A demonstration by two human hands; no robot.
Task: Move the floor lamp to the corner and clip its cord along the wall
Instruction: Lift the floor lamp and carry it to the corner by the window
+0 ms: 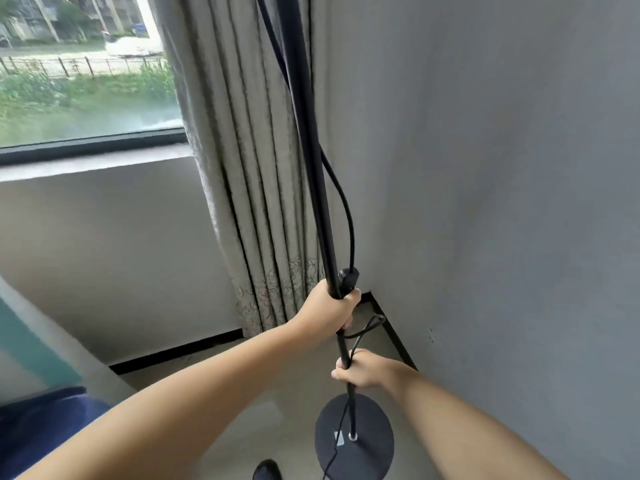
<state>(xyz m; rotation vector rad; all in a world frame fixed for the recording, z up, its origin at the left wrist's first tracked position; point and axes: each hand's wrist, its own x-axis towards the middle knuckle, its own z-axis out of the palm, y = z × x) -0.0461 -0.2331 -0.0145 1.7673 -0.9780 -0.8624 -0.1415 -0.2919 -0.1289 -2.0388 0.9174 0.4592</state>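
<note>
Both arms reach forward, the left hand [329, 311] closed around the black lamp [313, 174] pole and the right hand [360, 370] gripping it lower with the cord [348, 216], near the corner, its round base [354, 441] over the floor [242, 427].

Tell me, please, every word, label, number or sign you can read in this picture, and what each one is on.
No text can be read.
Small pale sticker on the lamp base: too small and blurred to read.
Blue sign outside the window: blurred, unreadable.
</note>
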